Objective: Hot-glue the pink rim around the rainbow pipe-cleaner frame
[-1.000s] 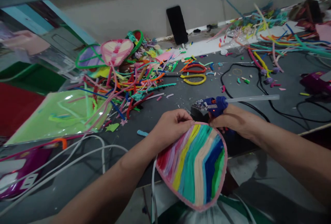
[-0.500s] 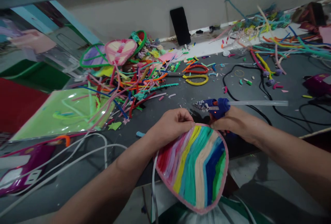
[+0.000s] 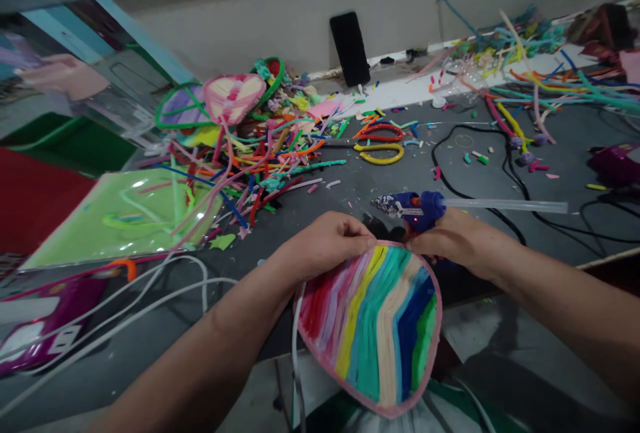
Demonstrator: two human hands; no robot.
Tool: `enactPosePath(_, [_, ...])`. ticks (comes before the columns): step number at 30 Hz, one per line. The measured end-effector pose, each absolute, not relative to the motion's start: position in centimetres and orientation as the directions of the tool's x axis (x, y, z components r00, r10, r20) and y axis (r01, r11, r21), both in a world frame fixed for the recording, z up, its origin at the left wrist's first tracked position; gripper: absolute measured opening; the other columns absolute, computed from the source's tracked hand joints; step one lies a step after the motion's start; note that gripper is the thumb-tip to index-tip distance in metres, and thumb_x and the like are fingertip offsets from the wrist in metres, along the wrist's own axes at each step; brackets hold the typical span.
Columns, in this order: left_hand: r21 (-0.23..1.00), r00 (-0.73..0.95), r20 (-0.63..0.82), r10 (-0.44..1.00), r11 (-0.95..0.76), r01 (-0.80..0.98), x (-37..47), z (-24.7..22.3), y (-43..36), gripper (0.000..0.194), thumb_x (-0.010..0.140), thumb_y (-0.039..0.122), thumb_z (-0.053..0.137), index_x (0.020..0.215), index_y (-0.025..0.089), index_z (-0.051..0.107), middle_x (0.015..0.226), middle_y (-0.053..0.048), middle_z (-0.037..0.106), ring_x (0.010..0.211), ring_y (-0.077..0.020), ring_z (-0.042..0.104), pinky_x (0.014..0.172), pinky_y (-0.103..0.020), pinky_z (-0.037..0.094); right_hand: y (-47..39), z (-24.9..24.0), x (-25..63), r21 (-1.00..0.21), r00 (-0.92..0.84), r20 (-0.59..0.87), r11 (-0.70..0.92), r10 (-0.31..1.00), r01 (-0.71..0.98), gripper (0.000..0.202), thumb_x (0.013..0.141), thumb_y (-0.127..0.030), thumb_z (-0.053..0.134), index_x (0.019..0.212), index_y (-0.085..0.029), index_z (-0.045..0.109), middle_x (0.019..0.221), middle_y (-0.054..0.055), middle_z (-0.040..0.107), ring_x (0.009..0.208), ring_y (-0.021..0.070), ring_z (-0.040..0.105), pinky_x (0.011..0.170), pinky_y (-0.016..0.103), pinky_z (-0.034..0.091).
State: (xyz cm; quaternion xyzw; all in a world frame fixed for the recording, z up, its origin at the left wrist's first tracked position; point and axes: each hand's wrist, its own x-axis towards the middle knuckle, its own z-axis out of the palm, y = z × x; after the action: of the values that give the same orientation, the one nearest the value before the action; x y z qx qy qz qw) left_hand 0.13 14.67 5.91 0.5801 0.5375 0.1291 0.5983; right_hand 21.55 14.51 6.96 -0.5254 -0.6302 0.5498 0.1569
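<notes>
A rounded panel (image 3: 385, 326) striped in rainbow colours, edged with pink pipe cleaner, tilts over the table's front edge. My left hand (image 3: 337, 240) pinches its top rim between thumb and fingers. In my right hand (image 3: 445, 236) is a blue hot glue gun (image 3: 423, 210), its nozzle pointing left above the panel and a long clear glue stick out of its back. The right thumb also reaches the panel's top rim. A small light glows on the gun; its handle is mostly hidden by the hand.
Scissors (image 3: 380, 143) with red and yellow handles lie behind the glue gun. Many pipe-cleaner scraps (image 3: 270, 153) and a pink heart-shaped piece (image 3: 234, 96) are heaped at left. A phone (image 3: 350, 50) leans on the wall. White cables (image 3: 150, 316) and a black cord (image 3: 440, 166) cross the table.
Almost nothing differs. The panel has shifted very slightly, and the glue stick's back end tips a little lower. Both hands keep their grips.
</notes>
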Motion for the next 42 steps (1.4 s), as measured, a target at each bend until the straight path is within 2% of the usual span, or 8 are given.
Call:
enactPosePath(5, [0.833,0.382,-0.523,0.762,0.362,0.418,0.2,5.9,14.5,0.021,0.070,0.033,0.067,0.077,0.013,0.070,0.068,-0.003,0.069,0.055,-0.0121,0.059,0.056,-0.022,0.047,14.5,6.8,21.6,-0.833,-0.390,-0.395,-0.145,0.832,0.534,0.009,0.062,-0.026,0.056,0.066,-0.019,0.059,0.056,-0.003,0.050,0.055,0.0128,0.046,0.048,0.025,0.031])
enactPosePath(10, [0.835,0.369,-0.528,0.765,0.387,0.391,0.3,6.0,14.3,0.020,0.070,0.033,0.067,0.076,0.014,0.069,0.066,-0.002,0.067,0.054,-0.0114,0.058,0.055,-0.022,0.046,14.4,6.6,21.7,-0.848,-0.388,-0.387,-0.158,0.836,0.506,0.008,0.063,-0.024,0.057,0.068,-0.019,0.060,0.057,-0.003,0.051,0.055,0.0119,0.045,0.048,0.024,0.031])
enactPosePath(18, [0.845,0.363,-0.482,0.797,0.315,0.431,0.4,6.2,14.0,0.019,0.070,0.031,0.066,0.077,0.014,0.069,0.066,-0.001,0.066,0.056,-0.0113,0.057,0.055,-0.021,0.045,14.2,6.6,22.0,-0.925,-0.457,-0.365,-0.261,0.811,0.275,0.005,0.064,-0.023,0.060,0.063,-0.019,0.059,0.053,-0.004,0.051,0.054,0.0126,0.047,0.051,0.025,0.034])
enactPosePath(27, [0.855,0.345,-0.427,0.836,0.250,0.454,0.1,6.5,14.0,0.020,0.068,0.031,0.065,0.074,0.012,0.067,0.063,-0.002,0.063,0.056,-0.0118,0.055,0.051,-0.021,0.043,14.2,5.0,22.0,-0.908,-0.486,-0.405,-0.404,0.775,0.112,0.009,0.068,-0.025,0.061,0.065,-0.018,0.057,0.054,-0.004,0.051,0.051,0.0105,0.045,0.051,0.024,0.033])
enactPosePath(38, [0.877,0.379,-0.419,0.825,0.259,0.405,0.0,6.5,13.8,0.017,0.070,0.029,0.064,0.073,0.013,0.067,0.064,-0.001,0.062,0.056,-0.0108,0.054,0.052,-0.020,0.043,14.1,4.7,22.1,-0.888,-0.467,-0.435,-0.453,0.770,0.081,0.007,0.067,-0.023,0.063,0.069,-0.017,0.060,0.056,-0.004,0.053,0.054,0.0110,0.048,0.054,0.024,0.037])
enactPosePath(42, [0.884,0.395,-0.420,0.817,0.270,0.382,0.0,6.6,13.7,0.017,0.072,0.029,0.064,0.075,0.013,0.067,0.065,-0.001,0.062,0.056,-0.0098,0.053,0.052,-0.020,0.043,14.2,4.8,21.8,-0.889,-0.411,-0.450,-0.439,0.792,0.127,0.011,0.065,-0.022,0.064,0.071,-0.016,0.058,0.055,-0.004,0.052,0.049,0.0094,0.045,0.050,0.023,0.034])
